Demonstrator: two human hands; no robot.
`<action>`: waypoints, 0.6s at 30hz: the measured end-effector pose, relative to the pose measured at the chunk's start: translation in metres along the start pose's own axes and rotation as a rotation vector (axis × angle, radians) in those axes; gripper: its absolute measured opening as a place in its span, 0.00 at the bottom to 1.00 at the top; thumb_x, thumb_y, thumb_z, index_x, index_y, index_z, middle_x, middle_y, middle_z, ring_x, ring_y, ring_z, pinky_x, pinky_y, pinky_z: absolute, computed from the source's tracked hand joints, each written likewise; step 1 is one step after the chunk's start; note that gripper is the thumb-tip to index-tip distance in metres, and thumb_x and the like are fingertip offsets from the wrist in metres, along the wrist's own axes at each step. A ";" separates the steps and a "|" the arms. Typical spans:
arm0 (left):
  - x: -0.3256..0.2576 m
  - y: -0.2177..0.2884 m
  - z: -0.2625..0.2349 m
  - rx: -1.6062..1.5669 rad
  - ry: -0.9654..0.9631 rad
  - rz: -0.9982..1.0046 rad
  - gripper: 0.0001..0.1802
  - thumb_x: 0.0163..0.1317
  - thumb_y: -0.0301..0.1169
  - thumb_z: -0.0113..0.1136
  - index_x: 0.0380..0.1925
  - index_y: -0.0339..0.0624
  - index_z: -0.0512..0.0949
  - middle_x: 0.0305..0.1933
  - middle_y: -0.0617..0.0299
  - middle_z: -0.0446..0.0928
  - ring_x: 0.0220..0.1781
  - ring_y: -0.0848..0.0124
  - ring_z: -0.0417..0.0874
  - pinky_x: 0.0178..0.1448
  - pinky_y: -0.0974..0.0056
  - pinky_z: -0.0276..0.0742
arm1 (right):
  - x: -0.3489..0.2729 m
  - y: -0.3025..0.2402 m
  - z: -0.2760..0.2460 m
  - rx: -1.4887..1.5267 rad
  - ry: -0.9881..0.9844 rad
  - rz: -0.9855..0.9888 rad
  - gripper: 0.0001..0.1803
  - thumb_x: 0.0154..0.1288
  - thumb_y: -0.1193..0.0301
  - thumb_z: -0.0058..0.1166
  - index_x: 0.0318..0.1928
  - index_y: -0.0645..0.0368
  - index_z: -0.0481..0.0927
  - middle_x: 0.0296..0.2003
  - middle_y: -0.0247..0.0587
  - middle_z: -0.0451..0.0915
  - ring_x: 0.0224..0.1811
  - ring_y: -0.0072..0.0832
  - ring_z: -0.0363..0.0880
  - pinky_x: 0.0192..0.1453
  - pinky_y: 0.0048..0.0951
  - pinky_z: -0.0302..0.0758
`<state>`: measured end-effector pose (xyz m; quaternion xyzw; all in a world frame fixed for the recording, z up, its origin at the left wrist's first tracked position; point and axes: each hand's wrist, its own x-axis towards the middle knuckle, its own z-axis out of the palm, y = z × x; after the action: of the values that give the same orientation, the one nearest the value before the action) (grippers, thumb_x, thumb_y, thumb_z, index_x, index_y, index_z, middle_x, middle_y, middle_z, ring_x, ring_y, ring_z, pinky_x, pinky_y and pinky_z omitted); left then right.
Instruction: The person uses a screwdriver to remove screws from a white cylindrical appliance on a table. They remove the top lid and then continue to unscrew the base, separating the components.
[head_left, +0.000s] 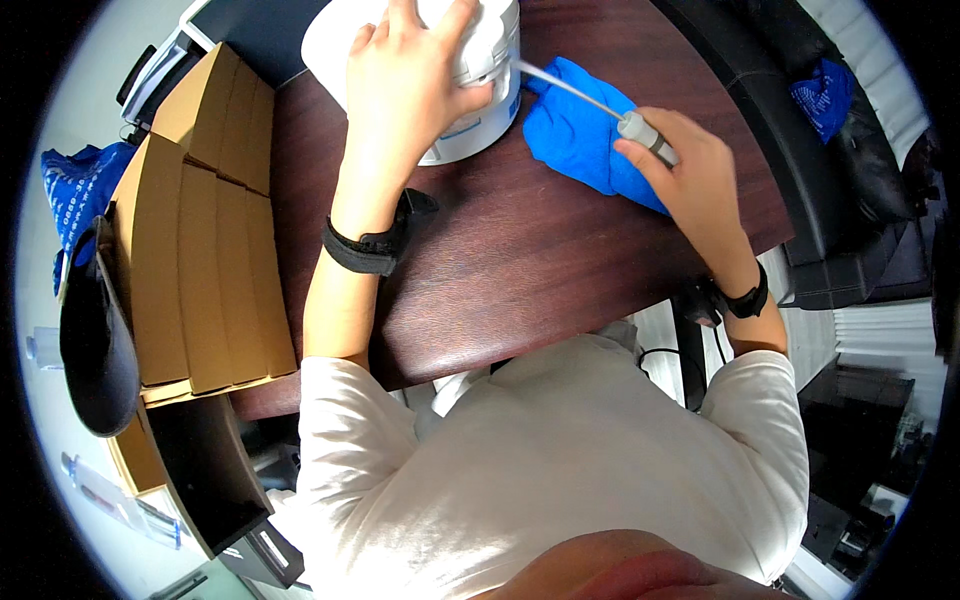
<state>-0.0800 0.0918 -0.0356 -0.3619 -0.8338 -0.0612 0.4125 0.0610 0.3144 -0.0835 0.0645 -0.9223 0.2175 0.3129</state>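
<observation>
At the table's far edge stands a rounded white appliance (490, 130) with a lid; its top runs out of view. My left hand (402, 75) grips it from above, fingers spread over the lid and thumb against its front. In my right hand (690, 160) is a screwdriver (575, 93), held by its light grey handle. Its long thin shaft points left toward the appliance's side; I cannot tell whether the tip touches. A crumpled bright blue cloth (570, 145) lies under the shaft, right of the appliance.
Brown cardboard boxes (215, 270) stand along the left side of the dark wooden table (480, 270). A black cap (100, 340) and a blue printed bag (85, 195) are beyond them. A black sofa (790, 150) with another blue bag (825, 98) borders the right.
</observation>
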 end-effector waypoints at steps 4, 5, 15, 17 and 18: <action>0.000 -0.002 0.003 0.000 0.015 0.014 0.41 0.32 0.46 0.75 0.55 0.65 0.74 0.63 0.40 0.66 0.42 0.52 0.84 0.48 0.56 0.80 | -0.015 -0.010 0.008 0.857 -0.540 0.545 0.19 0.74 0.56 0.43 0.37 0.60 0.76 0.18 0.29 0.71 0.12 0.14 0.67 0.14 0.17 0.59; 0.000 -0.003 0.003 -0.003 0.027 0.028 0.41 0.32 0.46 0.75 0.55 0.65 0.74 0.63 0.40 0.66 0.42 0.52 0.84 0.47 0.56 0.80 | -0.018 -0.014 0.013 0.950 -0.596 0.560 0.21 0.75 0.54 0.40 0.39 0.61 0.75 0.17 0.31 0.71 0.10 0.15 0.66 0.13 0.18 0.59; 0.000 -0.001 0.000 -0.006 -0.012 0.000 0.43 0.30 0.43 0.75 0.55 0.65 0.73 0.63 0.40 0.66 0.41 0.50 0.84 0.47 0.56 0.80 | -0.022 -0.028 0.035 1.166 -0.566 0.645 0.22 0.76 0.54 0.38 0.38 0.61 0.72 0.16 0.32 0.70 0.09 0.15 0.64 0.12 0.18 0.57; 0.000 -0.001 0.001 -0.010 0.007 0.008 0.43 0.29 0.43 0.75 0.55 0.65 0.73 0.63 0.41 0.66 0.41 0.50 0.83 0.47 0.55 0.80 | -0.024 -0.028 0.037 1.176 -0.565 0.650 0.21 0.76 0.55 0.38 0.38 0.61 0.72 0.16 0.32 0.70 0.09 0.15 0.63 0.12 0.18 0.57; 0.000 -0.002 0.002 -0.011 0.017 0.012 0.43 0.29 0.43 0.76 0.55 0.65 0.73 0.63 0.41 0.66 0.41 0.50 0.83 0.47 0.55 0.80 | -0.027 -0.027 0.040 1.193 -0.567 0.649 0.21 0.76 0.55 0.37 0.38 0.61 0.72 0.16 0.32 0.70 0.09 0.15 0.63 0.12 0.18 0.57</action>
<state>-0.0822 0.0914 -0.0366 -0.3687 -0.8276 -0.0665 0.4180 0.0672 0.2725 -0.1183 0.0012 -0.6654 0.7389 -0.1061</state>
